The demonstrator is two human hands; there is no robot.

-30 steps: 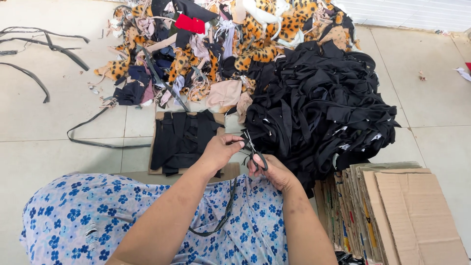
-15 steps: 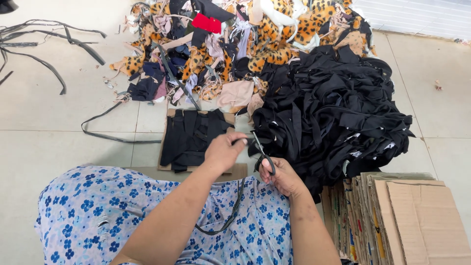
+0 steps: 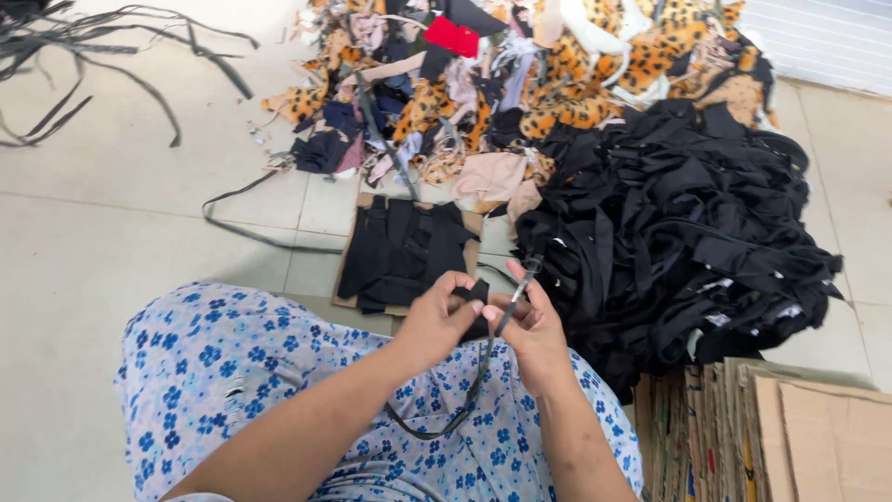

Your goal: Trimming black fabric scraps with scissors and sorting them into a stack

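Nearest the camera, a lap in blue-flowered fabric (image 3: pixel 279 390) fills the lower frame, cut off at the bottom edge. Both forearms reach forward over it. The left hand (image 3: pixel 437 321) is closed around a small black fabric piece (image 3: pixel 476 307), mostly hidden between the two hands, so its shape is hard to make out. The right hand (image 3: pixel 530 330) grips scissors (image 3: pixel 517 293), whose blades point up and away; the handles are buried in the fingers, and whether the blades are apart cannot be told. A black strap (image 3: pixel 465 400) hangs from the hands in a loop down over the lap.

To the right, a stack of flattened cardboard (image 3: pixel 790 437) stands on edge, cut off by the frame corner.

Just beyond the hands, a small stack of flat black cut pieces (image 3: pixel 400 246) lies on a cardboard sheet (image 3: pixel 348 297) on the tiled floor (image 3: pixel 111 242). Right of it rises a large heap of black garments (image 3: pixel 678 232), tangled so single items cannot be told apart.

Farther off, a mixed pile of leopard-print and coloured scraps (image 3: pixel 557 74) runs out of the top edge. At far left, loose black strips (image 3: pixel 102 65) trail across the tiles.
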